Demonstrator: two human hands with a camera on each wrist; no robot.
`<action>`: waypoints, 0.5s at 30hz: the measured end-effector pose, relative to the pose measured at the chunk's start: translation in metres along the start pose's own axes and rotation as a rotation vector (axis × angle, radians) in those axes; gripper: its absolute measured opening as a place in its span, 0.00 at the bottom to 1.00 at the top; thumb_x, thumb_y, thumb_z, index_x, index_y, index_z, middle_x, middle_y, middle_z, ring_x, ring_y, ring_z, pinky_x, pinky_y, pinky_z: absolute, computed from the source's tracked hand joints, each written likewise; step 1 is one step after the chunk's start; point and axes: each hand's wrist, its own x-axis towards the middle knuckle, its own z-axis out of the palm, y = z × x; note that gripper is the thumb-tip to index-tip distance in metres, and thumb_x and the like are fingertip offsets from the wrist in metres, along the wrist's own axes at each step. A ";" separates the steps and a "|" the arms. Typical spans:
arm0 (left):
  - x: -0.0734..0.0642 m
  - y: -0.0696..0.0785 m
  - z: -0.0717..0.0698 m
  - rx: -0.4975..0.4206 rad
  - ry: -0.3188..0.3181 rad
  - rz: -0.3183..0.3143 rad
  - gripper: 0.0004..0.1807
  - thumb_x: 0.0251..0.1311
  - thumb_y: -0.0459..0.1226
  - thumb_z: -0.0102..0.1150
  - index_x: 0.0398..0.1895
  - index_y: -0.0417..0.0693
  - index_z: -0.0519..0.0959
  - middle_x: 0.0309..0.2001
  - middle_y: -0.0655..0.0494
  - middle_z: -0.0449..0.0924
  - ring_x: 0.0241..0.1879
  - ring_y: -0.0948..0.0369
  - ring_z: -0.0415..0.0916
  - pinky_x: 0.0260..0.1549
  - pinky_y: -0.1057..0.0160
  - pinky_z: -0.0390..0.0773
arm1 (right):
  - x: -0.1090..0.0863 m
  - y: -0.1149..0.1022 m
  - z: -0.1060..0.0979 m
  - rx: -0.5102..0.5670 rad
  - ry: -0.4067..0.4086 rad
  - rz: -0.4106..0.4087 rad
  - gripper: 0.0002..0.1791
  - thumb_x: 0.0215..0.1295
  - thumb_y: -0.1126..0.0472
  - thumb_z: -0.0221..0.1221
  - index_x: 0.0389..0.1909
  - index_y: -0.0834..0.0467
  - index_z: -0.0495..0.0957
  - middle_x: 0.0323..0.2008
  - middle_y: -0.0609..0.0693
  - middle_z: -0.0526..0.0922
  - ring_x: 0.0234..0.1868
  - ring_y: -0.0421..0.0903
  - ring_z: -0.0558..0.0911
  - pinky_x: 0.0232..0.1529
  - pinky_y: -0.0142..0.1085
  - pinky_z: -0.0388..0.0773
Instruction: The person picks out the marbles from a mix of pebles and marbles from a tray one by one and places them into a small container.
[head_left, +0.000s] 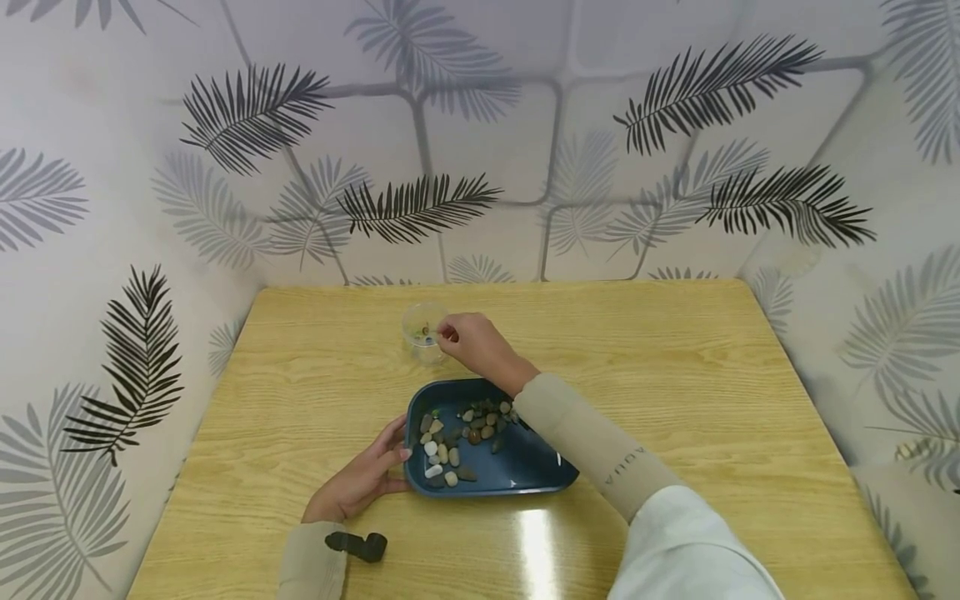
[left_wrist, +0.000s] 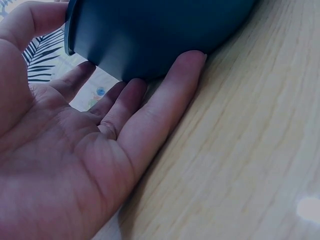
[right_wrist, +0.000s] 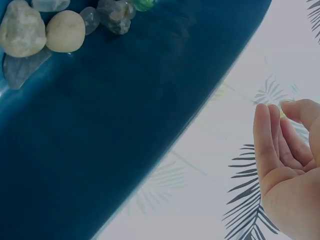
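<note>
In the head view, my left hand [head_left: 363, 479] grips the left end of a dark blue tray [head_left: 525, 475]. Its thumb lies over the rim, while the fingers [left_wrist: 165, 100] touch the outer wall from below. Inside the tray are pebbles [head_left: 450, 454], grey, white and brown, grouped left and toward the back. My right hand [head_left: 480, 342] is at the right rim of a clear round bowl [head_left: 427, 354], which holds a few small coloured pieces [head_left: 426, 333]. Thumb and fingertips pinch a small yellowish-green piece [right_wrist: 282, 114], mostly hidden by the fingers.
The tray and bowl stand on a light wood-grain table [head_left: 675, 358], the bowl behind the tray. A wall [head_left: 495, 142] with a leaf pattern rises at the table's back edge. A black strap mount [head_left: 356, 546] sits on the left wrist.
</note>
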 end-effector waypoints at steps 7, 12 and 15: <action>-0.001 0.002 0.001 0.003 0.003 -0.004 0.35 0.69 0.37 0.44 0.72 0.60 0.41 0.71 0.48 0.40 0.62 0.47 0.58 0.49 0.46 0.73 | 0.009 0.002 0.008 -0.002 0.006 0.019 0.10 0.66 0.59 0.54 0.43 0.57 0.80 0.38 0.47 0.82 0.37 0.39 0.79 0.37 0.30 0.77; -0.002 0.003 0.002 -0.007 0.002 -0.009 0.35 0.68 0.38 0.46 0.72 0.60 0.41 0.71 0.49 0.39 0.62 0.47 0.59 0.49 0.46 0.73 | 0.013 0.005 0.014 -0.005 0.012 0.028 0.11 0.66 0.59 0.54 0.44 0.59 0.80 0.38 0.48 0.82 0.38 0.40 0.79 0.38 0.32 0.77; -0.001 0.002 0.001 -0.007 -0.005 -0.002 0.36 0.68 0.38 0.45 0.73 0.60 0.40 0.71 0.47 0.39 0.61 0.48 0.60 0.49 0.46 0.73 | 0.015 0.007 0.017 -0.017 0.023 0.030 0.11 0.66 0.60 0.54 0.44 0.59 0.80 0.39 0.48 0.81 0.38 0.40 0.79 0.39 0.32 0.77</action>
